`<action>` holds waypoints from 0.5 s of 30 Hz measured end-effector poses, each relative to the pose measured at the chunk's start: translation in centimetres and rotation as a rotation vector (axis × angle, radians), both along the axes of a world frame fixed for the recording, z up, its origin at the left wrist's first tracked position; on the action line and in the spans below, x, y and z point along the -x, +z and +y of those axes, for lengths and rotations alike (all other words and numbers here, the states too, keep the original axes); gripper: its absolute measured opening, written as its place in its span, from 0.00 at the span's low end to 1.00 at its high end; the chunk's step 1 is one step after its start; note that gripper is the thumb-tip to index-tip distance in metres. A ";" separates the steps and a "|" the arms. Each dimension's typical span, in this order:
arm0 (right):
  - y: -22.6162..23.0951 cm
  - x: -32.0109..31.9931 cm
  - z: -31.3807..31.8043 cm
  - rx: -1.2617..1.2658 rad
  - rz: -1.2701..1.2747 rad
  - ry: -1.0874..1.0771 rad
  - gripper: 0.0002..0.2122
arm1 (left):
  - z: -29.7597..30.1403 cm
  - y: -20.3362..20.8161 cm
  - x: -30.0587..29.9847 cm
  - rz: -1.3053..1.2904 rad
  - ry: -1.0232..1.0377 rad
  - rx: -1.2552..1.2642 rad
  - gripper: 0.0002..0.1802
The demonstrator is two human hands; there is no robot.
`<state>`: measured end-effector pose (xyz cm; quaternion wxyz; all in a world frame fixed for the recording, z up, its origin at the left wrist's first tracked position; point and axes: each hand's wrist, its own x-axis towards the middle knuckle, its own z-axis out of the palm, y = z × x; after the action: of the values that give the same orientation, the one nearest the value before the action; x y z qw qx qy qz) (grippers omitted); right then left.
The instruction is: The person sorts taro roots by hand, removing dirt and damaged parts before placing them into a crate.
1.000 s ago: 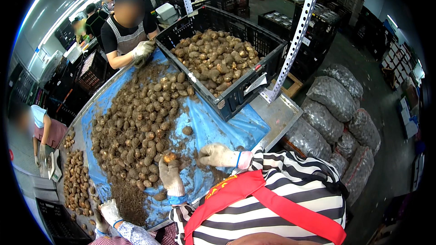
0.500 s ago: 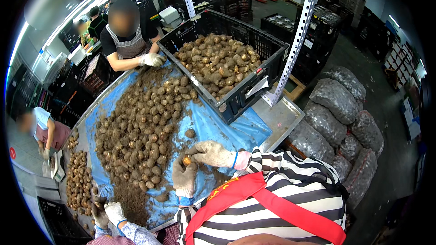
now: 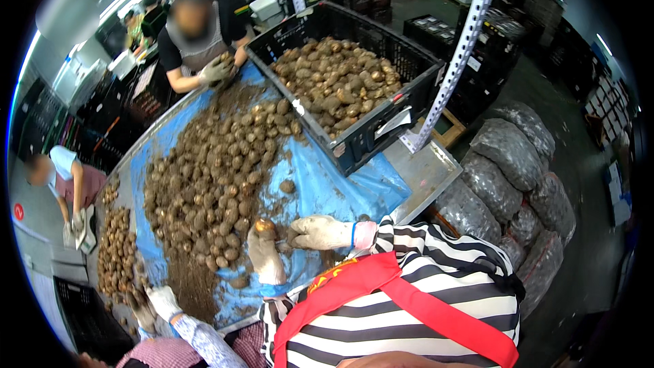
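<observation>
My left hand [image 3: 265, 259], in a soiled pale glove, is closed around a small brown taro [image 3: 264, 228] with an orange-tan patch. Just to its right, my right hand [image 3: 319, 233], gloved with a blue band at the wrist, has its fingers curled together. What they hold, if anything, is hidden. Both hands are above a blue sheet [image 3: 354, 191] scattered with soil. Left of them spreads a large heap of hairy brown taros [image 3: 211, 184]. A single taro [image 3: 287, 186] lies apart from the heap, beyond my hands.
A black crate [image 3: 371, 146] full of taros stands at the table's far right, beside a perforated metal post [image 3: 458, 54]. Filled sacks [image 3: 507, 153] are stacked on the right. A co-worker [image 3: 197, 41] handles something across the table; another's gloved hands [image 3: 163, 303] work at lower left.
My left hand has moved slightly left and up with the taro, away from my right hand. The co-worker opposite has lifted both hands together. The view has shifted a little.
</observation>
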<state>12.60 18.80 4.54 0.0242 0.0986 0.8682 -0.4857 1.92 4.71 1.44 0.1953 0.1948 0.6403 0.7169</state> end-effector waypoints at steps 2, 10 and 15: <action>-2.5 0.1 1.2 -0.389 0.250 0.243 0.12 | -0.3 1.0 0.2 0.135 -0.079 0.055 0.21; -0.3 -0.4 3.1 0.412 0.500 -0.225 0.17 | -1.1 5.3 -1.0 -0.249 -0.260 -0.205 0.33; 1.4 -0.4 1.3 0.369 0.734 -0.045 0.19 | -1.0 5.6 -0.8 -0.275 -0.337 -0.200 0.31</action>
<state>12.96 20.11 5.94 -0.2806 -0.0683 0.7151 -0.6366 2.71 3.67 7.05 0.3774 0.2180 0.4917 0.7538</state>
